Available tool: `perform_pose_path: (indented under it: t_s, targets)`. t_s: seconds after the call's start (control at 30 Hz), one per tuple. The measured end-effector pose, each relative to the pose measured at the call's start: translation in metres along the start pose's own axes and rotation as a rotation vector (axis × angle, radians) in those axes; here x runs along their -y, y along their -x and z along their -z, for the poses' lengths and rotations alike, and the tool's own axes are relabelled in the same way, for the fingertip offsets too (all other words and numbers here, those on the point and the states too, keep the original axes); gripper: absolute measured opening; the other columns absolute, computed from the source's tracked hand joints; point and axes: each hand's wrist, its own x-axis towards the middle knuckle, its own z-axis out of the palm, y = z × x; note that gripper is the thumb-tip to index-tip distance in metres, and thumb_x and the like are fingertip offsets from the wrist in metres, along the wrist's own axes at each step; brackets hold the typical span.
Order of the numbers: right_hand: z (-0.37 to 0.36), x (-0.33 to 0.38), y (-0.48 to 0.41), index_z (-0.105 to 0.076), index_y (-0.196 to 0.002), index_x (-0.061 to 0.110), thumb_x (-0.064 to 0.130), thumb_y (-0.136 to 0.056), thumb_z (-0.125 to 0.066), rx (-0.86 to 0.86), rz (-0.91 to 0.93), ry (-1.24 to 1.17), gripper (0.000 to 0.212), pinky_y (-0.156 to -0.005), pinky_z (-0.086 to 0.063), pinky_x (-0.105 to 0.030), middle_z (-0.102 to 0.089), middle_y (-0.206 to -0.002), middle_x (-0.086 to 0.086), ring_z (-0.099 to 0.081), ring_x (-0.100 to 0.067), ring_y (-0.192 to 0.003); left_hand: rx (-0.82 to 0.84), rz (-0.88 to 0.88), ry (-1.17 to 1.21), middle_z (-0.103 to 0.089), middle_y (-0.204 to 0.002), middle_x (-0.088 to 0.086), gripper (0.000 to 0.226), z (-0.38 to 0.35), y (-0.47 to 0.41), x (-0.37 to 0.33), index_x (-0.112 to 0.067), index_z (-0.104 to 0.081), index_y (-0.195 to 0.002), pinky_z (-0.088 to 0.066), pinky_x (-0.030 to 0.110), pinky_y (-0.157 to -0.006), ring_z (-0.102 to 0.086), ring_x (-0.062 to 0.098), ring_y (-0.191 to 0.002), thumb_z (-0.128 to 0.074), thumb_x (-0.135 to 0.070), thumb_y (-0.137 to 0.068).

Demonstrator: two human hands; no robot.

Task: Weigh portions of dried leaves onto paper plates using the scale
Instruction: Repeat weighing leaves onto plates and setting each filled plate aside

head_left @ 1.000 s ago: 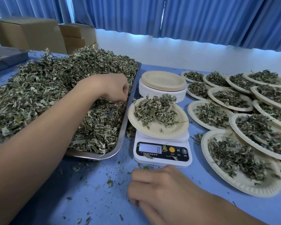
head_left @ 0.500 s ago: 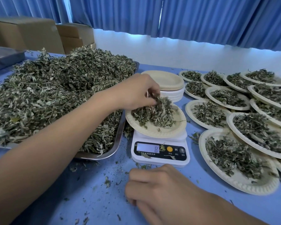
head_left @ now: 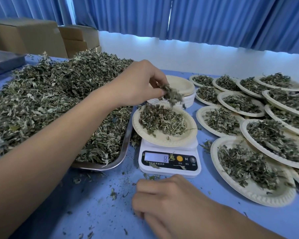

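Note:
A white digital scale (head_left: 169, 161) stands in the middle of the blue table, its display reading 8. On it sits a paper plate (head_left: 162, 140) with a heap of dried leaves (head_left: 160, 119). My left hand (head_left: 141, 83) hovers just above the plate and pinches a tuft of leaves (head_left: 173, 95), with bits dropping from it. A big metal tray (head_left: 110, 163) heaped with dried leaves (head_left: 50, 100) lies to the left. My right hand (head_left: 169, 202) rests on the table in front of the scale, fingers loosely curled, holding nothing.
A stack of unused paper plates (head_left: 183, 87) stands behind the scale. Several filled plates (head_left: 248, 169) overlap across the right side. Cardboard boxes (head_left: 33, 35) sit at the back left before blue curtains. Leaf crumbs litter the table near me.
My left hand came from the tray over to the plate with a pinch of leaves, then rose a little above it. The right hand has stayed put.

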Motion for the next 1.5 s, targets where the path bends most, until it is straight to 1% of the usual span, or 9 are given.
perform_pose_path:
  t_s: [0.2, 0.5, 0.67, 0.73, 0.83, 0.9, 1.1, 1.4, 1.5]
  targets:
    - [0.0, -0.001, 0.001, -0.066, -0.087, 0.023, 0.012, -0.082, -0.041, 0.014, -0.018, -0.011, 0.028, -0.05, -0.042, -0.038, -0.049, -0.084, 0.006, -0.038, -0.02, -0.059, -0.113, 0.035, 0.076, -0.077, -0.081, 0.0, 0.013, 0.01, -0.002, 0.003, -0.014, -0.079, -0.097, -0.059, 0.037, -0.083, -0.074, 0.014, -0.079, -0.074, -0.01, -0.085]
    - [0.001, -0.001, 0.001, -0.067, -0.088, 0.023, 0.013, -0.081, -0.04, 0.029, -0.03, -0.022, 0.029, -0.053, -0.043, -0.039, -0.053, -0.086, 0.005, -0.038, -0.02, -0.061, -0.066, 0.12, -0.042, -0.075, -0.07, -0.003, 0.01, 0.038, 0.0, 0.018, -0.015, -0.078, -0.097, -0.055, 0.014, -0.069, -0.071, 0.0, -0.067, -0.075, -0.013, -0.087]
    - [0.001, 0.0, 0.001, -0.065, -0.086, 0.023, 0.012, -0.079, -0.043, 0.027, -0.035, -0.029, 0.026, -0.05, -0.037, -0.036, -0.052, -0.084, 0.006, -0.029, -0.018, -0.06, -0.173, 0.194, -0.287, -0.075, -0.085, 0.005, 0.015, 0.049, 0.002, 0.044, -0.016, -0.078, -0.101, -0.058, 0.037, -0.084, -0.07, 0.021, -0.081, -0.074, -0.017, -0.086]
    - [0.001, 0.0, 0.001, -0.065, -0.086, 0.023, 0.012, -0.079, -0.043, 0.029, -0.034, -0.027, 0.026, -0.05, -0.035, -0.034, -0.052, -0.084, 0.006, -0.029, -0.018, -0.06, 0.015, 0.261, -0.416, -0.074, -0.091, 0.001, 0.01, 0.048, 0.003, 0.052, -0.023, -0.077, -0.096, -0.056, 0.042, -0.085, -0.066, 0.02, -0.083, -0.076, -0.023, -0.086]
    - [0.0, -0.001, 0.0, -0.066, -0.085, 0.023, 0.011, -0.078, -0.043, 0.021, -0.035, -0.038, 0.027, -0.051, -0.032, -0.033, -0.052, -0.083, 0.006, -0.027, -0.017, -0.06, 0.619, 0.433, -0.474, -0.07, -0.095, -0.007, 0.021, 0.043, 0.009, 0.06, -0.032, -0.068, -0.102, -0.054, 0.042, -0.089, -0.067, 0.013, -0.087, -0.079, -0.032, -0.084]
    - [0.0, -0.001, 0.0, -0.066, -0.085, 0.023, 0.011, -0.078, -0.042, 0.022, -0.036, -0.043, 0.027, -0.051, -0.032, -0.032, -0.053, -0.083, 0.006, -0.028, -0.017, -0.06, 0.749, 0.472, -0.478, -0.069, -0.098, -0.008, 0.03, 0.042, 0.01, 0.063, -0.035, -0.064, -0.117, -0.055, 0.042, -0.092, -0.07, 0.013, -0.089, -0.074, -0.035, -0.089]
    - [0.0, -0.001, 0.0, -0.067, -0.084, 0.021, 0.011, -0.079, -0.042, 0.017, -0.028, -0.051, 0.028, -0.05, -0.035, -0.032, -0.053, -0.083, 0.006, -0.029, -0.017, -0.06, 0.46, 0.176, -0.212, -0.076, -0.091, -0.009, 0.017, 0.039, 0.0, 0.052, -0.026, -0.074, -0.111, -0.054, 0.029, -0.08, -0.072, 0.005, -0.08, -0.069, -0.028, -0.095]
    - [0.0, -0.002, 0.0, -0.067, -0.085, 0.022, 0.013, -0.081, -0.041, 0.017, -0.029, -0.038, 0.028, -0.052, -0.033, -0.033, -0.051, -0.083, 0.007, -0.03, -0.016, -0.06, 0.416, 0.046, -0.141, -0.072, -0.086, -0.017, 0.026, 0.02, 0.0, 0.039, -0.027, -0.077, -0.105, -0.051, 0.017, -0.073, -0.064, -0.007, -0.078, -0.079, -0.041, -0.084]
    - [-0.001, -0.002, 0.001, -0.068, -0.085, 0.022, 0.012, -0.081, -0.042, 0.005, -0.031, -0.048, 0.028, -0.05, -0.037, -0.034, -0.052, -0.083, 0.007, -0.032, -0.017, -0.059, 0.439, 0.029, -0.125, -0.073, -0.088, -0.014, 0.03, 0.014, 0.0, 0.035, -0.029, -0.077, -0.104, -0.053, 0.022, -0.076, -0.065, -0.003, -0.079, -0.081, -0.046, -0.08]
